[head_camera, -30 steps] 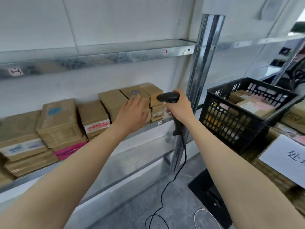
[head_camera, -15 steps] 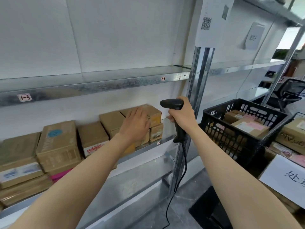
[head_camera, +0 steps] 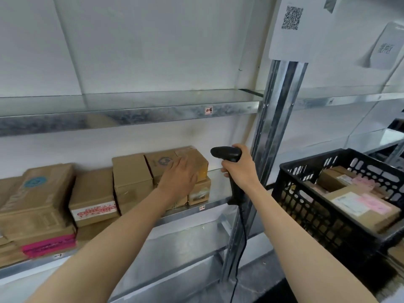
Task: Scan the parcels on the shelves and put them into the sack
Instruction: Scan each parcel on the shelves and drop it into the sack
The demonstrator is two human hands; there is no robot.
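While the right hand [head_camera: 240, 169] keeps its grip on the scanner [head_camera: 226, 153], the left hand [head_camera: 180, 174] has settled flat-fingered against the end parcel [head_camera: 195, 157] on the shelf [head_camera: 219, 186], so a pick-up for scanning looks imminent.

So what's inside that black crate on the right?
The black crate holds several cardboard parcels, the nearest bearing white and pink labels. Whatever lies beneath them is hidden by the parcels and the crate's wall.

The boxes [head_camera: 131, 178] are brown. One label [head_camera: 48, 247] is pink. The scanner [head_camera: 227, 154] and crate [head_camera: 306, 193] are black. The shelf [head_camera: 131, 115] is shiny grey.
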